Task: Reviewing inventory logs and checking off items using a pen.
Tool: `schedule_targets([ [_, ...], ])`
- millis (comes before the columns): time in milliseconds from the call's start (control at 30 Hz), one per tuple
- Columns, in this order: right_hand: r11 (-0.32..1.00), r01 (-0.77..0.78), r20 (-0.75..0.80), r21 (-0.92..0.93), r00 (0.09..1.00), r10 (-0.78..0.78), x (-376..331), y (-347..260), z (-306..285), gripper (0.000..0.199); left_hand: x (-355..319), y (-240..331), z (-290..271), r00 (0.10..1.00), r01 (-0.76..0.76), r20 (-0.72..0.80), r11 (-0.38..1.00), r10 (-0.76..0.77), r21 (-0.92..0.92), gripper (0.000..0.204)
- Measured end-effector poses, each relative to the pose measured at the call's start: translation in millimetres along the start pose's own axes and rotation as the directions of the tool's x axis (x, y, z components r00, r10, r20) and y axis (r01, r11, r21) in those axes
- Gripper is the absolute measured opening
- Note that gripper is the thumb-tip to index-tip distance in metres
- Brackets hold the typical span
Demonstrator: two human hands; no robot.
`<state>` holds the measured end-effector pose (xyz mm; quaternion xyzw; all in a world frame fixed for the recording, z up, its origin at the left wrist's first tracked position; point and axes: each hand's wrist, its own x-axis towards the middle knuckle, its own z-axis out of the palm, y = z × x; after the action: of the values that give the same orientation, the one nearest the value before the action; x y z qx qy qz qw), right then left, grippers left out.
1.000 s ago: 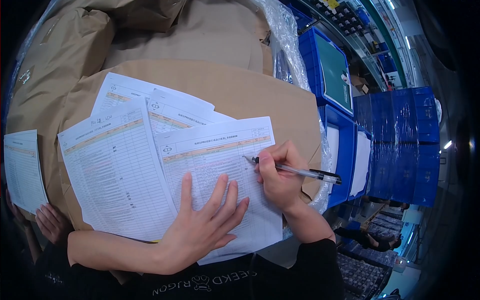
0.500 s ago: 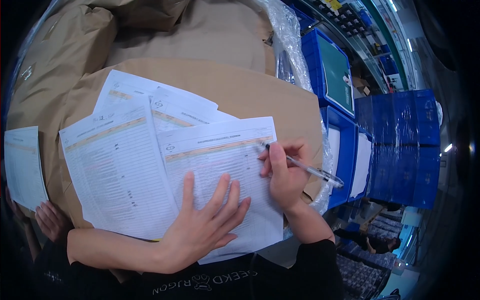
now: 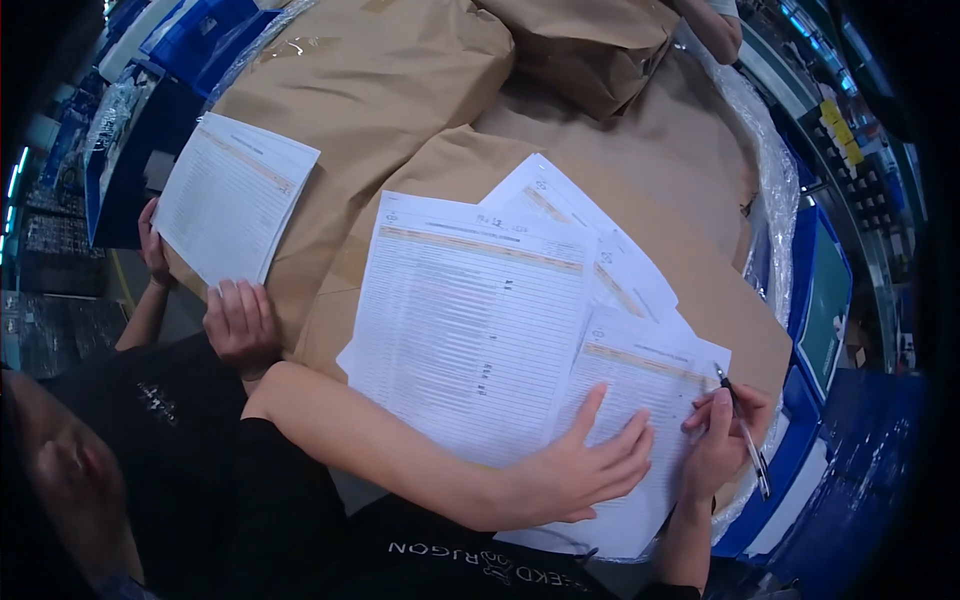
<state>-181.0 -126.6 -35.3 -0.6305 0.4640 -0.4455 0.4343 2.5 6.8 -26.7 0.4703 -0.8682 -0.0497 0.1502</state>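
Several large brown paper-wrapped bundles [image 3: 400, 110] filled the upper half of the frame and served as the writing surface, with clear plastic wrap [image 3: 775, 200] bunched along their right edge and blue crates [image 3: 815, 300] at the right of the frame. Across the middle lay the biggest printed form [image 3: 470, 320], a table of ruled lines under an orange band, overlapping two smaller sheets [image 3: 570, 215] above it. Lower right sat the form being filled in [image 3: 640, 400], also orange-banded.

Judging by the hands, the step in hand was writing an entry on that lower-right form. The next move seemed to call for keeping the sheet pinned flat on the soft, uneven wrapping while the tip moved to the next line.

The left hand [image 3: 585, 465] lay palm down with fingers spread on the form, its bare forearm crossing from lower left; its grip was released, only pressing. The right hand [image 3: 725, 440] came up from the bottom edge, its grip clenched around a pen [image 3: 745, 440], tip on the sheet's right edge.

At upper left, another person's hands [image 3: 235, 320] held a separate printed sheet [image 3: 235, 195] against the bundle.
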Motion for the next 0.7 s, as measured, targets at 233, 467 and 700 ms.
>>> schedule_targets([
  [233, 0.998, 0.069, 0.065, 0.003, 0.995, -0.069, -4.9, 2.2, -5.8, 0.015, -0.7, 1.5, 4.3, 1.000, 0.001, 0.019, 1.000, -0.001, 0.005, 0.079],
  [467, 0.999, 0.003, 0.103, 0.046, 0.995, -0.007, -9.7, 9.4, -12.9, 0.015, 6.0, 2.0, -0.9, 0.990, -0.054, 0.129, 0.998, 0.056, -0.021, 0.077],
  [700, 0.989, 0.082, 0.157, -0.125, 0.986, -0.062, -4.7, 3.9, -14.6, 0.016, 9.3, 1.0, -11.4, 0.966, -0.016, 0.257, 1.000, 0.019, -0.013, 0.073],
])
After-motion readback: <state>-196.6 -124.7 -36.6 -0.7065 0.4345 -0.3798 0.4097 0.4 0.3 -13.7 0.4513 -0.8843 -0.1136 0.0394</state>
